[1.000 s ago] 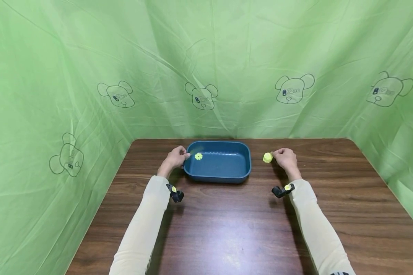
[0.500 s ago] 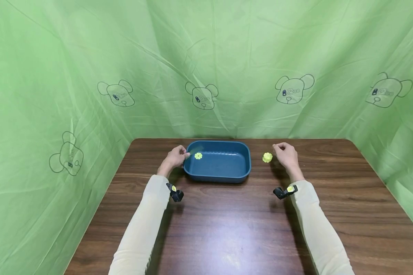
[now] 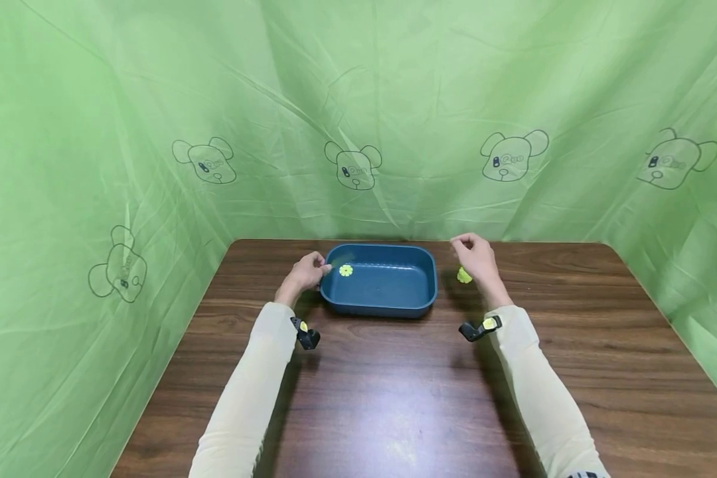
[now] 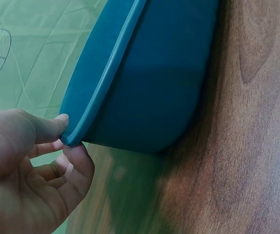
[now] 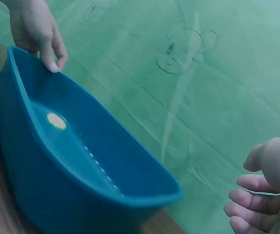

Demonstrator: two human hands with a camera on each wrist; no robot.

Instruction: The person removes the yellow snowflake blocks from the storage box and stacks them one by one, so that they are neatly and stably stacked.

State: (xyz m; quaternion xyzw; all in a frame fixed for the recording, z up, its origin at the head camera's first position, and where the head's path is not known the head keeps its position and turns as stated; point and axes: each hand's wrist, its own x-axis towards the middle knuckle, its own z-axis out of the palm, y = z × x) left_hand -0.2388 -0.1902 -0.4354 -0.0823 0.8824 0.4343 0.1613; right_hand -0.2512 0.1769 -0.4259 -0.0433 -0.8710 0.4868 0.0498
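Note:
A blue rectangular tub [image 3: 378, 309] with rounded corners stands on the table. My left hand [image 3: 307, 272] pinches its left rim between thumb and fingers; the left wrist view shows the grip on the rim [image 4: 111, 73] closely. Inside the tub, towards the left, lies a yellow-green flower-shaped piece [image 3: 346, 270]. Right of the tub is another yellow-green scalloped piece [image 3: 464, 275], partly covered by my right hand [image 3: 477, 259]. That hand is raised, its fingers loosely bent; in the right wrist view nothing shows between thumb [image 5: 253, 160] and fingers.
The brown wood-grain table [image 3: 358, 398] has its far edge just behind the tub. A green curtain [image 3: 418, 192] printed with bear heads hangs behind the table and along its sides. A small black camera sits on each wrist.
My right hand has come away from the yellow-green piece at the right, lifted and moved left over it. My left hand and the tub have stayed in place.

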